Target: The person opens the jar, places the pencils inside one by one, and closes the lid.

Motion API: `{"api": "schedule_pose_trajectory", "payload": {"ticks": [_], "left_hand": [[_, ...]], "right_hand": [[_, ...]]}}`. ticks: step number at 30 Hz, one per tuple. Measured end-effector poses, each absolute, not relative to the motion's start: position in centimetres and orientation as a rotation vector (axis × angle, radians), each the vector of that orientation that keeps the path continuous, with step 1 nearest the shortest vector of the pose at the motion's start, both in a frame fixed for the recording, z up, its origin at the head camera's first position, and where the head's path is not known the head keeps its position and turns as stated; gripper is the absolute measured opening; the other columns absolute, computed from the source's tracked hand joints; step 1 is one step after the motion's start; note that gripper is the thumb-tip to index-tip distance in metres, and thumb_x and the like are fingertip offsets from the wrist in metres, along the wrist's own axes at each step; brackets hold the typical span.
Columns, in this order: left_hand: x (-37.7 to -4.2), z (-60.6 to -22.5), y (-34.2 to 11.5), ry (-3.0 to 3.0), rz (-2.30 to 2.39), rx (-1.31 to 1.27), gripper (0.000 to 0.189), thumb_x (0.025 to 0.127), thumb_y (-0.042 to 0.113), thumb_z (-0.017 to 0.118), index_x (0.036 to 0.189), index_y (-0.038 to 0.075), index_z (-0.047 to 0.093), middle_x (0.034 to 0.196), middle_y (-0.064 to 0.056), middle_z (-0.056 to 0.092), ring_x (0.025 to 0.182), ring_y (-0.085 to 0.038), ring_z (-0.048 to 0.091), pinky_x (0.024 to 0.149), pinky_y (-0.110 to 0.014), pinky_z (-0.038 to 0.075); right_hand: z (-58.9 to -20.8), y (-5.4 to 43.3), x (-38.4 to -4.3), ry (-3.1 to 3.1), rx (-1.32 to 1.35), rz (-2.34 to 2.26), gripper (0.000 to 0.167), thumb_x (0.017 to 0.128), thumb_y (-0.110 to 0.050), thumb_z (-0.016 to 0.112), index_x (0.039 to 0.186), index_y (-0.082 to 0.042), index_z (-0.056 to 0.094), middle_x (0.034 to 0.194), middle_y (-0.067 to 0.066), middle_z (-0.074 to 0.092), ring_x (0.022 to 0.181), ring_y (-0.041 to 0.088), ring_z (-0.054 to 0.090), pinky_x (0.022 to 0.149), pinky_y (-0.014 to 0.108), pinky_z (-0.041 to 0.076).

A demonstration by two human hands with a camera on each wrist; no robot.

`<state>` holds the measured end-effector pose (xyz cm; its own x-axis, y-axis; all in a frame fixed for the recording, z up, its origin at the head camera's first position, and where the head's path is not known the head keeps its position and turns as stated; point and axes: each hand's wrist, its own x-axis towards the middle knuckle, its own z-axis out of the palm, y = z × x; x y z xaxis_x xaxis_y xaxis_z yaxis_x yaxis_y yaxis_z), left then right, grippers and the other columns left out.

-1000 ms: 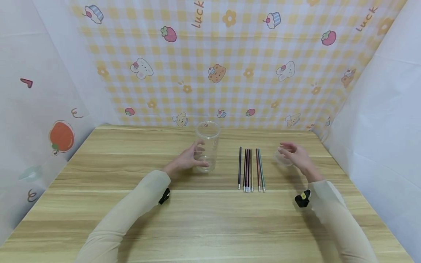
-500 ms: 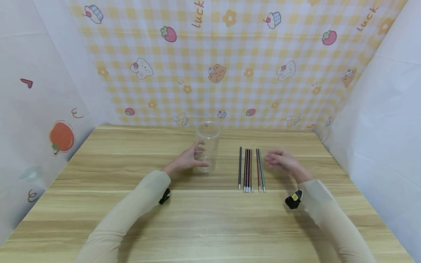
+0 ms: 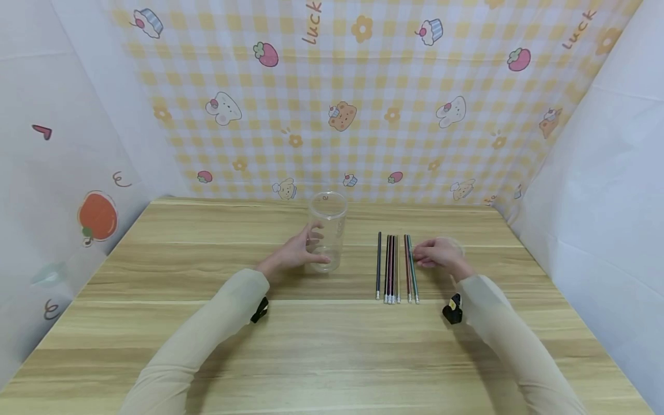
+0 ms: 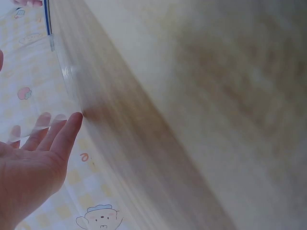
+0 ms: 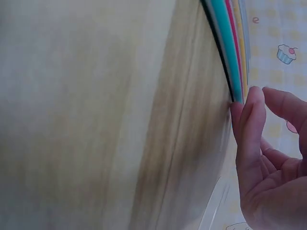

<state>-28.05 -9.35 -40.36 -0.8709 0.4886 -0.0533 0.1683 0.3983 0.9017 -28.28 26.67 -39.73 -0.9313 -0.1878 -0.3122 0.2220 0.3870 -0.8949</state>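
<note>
A tall clear plastic cup (image 3: 338, 227) stands upright in the head view. My left hand (image 3: 295, 251) holds it low on its left side, thumb in front and fingers behind. In the left wrist view those fingers (image 4: 57, 139) lie along the see-through wall. Several pencils with white eraser ends lie side by side right of the cup. The teal pencil (image 3: 414, 279) is rightmost, beside a reddish-brown pencil (image 3: 407, 268). My right hand (image 3: 440, 253) touches the teal pencil's far half with its fingertips. The right wrist view shows a gap between thumb and index fingertip.
Partly hidden behind my right hand, a round clear lid (image 3: 457, 244) lies on the wooden table (image 3: 332, 357). A dark blue pencil (image 3: 378, 265) lies slightly apart at the row's left end. A patterned yellow-check cloth (image 3: 363, 155) hangs behind the table.
My right hand has left the clear lid, moved left and come down to the teal pencil. The left hand and the cup have stayed in place.
</note>
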Motion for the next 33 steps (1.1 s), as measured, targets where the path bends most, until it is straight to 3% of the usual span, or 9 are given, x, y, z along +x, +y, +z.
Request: {"api": "schedule_pose_trajectory", "payload": {"ticks": [9,15,19,25,33], "left_hand": [[-28.0,-40.3,-9.2,2.374,1.448,0.566,0.078,0.074,0.020,0.072,0.132,0.020,0.021,0.132,-0.014,0.036,0.119,-0.030,0.036,0.097,-0.043,0.030],[-28.0,-40.3,-9.3,2.376,1.451,0.570,0.079,0.074,0.021,0.072,0.134,0.021,0.020,0.132,-0.014,0.036,0.119,-0.030,0.036,0.097,-0.045,0.029],[-28.0,-40.4,-9.4,2.387,1.446,0.588,0.083,0.073,0.027,0.073,0.135,0.020,0.018,0.132,-0.015,0.035,0.119,-0.031,0.036,0.096,-0.047,0.029],[-27.9,-40.4,-9.4,2.361,1.469,0.576,0.083,0.073,0.026,0.073,0.135,0.020,0.018,0.133,-0.016,0.034,0.119,-0.031,0.035,0.097,-0.046,0.029],[-27.2,-39.3,-9.3,2.327,1.469,0.581,0.080,0.076,0.017,0.070,0.135,0.016,0.017,0.134,-0.019,0.031,0.121,-0.035,0.032,0.097,-0.048,0.027]], "right_hand": [[-40.2,25.9,-29.1,2.433,0.077,-1.369,0.028,0.085,-0.010,0.058,0.103,0.011,0.053,0.087,0.013,0.062,0.065,0.013,0.058,0.064,0.024,0.051],[-40.2,25.1,-29.4,2.496,0.114,-1.306,0.029,0.075,-0.019,0.070,0.088,0.004,0.058,0.074,0.008,0.060,0.058,0.012,0.055,0.057,0.022,0.050],[-40.1,24.6,-29.4,2.562,0.112,-1.232,0.024,0.075,-0.016,0.070,0.085,0.003,0.060,0.070,0.007,0.059,0.057,0.012,0.053,0.055,0.022,0.049],[-40.4,24.3,-29.8,2.561,0.162,-1.230,0.020,0.079,-0.009,0.064,0.092,0.005,0.059,0.071,0.005,0.057,0.059,0.011,0.053,0.058,0.022,0.049],[-40.4,25.3,-29.6,2.393,0.116,-1.429,0.033,0.083,-0.007,0.061,0.107,0.010,0.045,0.081,0.006,0.056,0.065,0.011,0.055,0.067,0.026,0.051]]}}
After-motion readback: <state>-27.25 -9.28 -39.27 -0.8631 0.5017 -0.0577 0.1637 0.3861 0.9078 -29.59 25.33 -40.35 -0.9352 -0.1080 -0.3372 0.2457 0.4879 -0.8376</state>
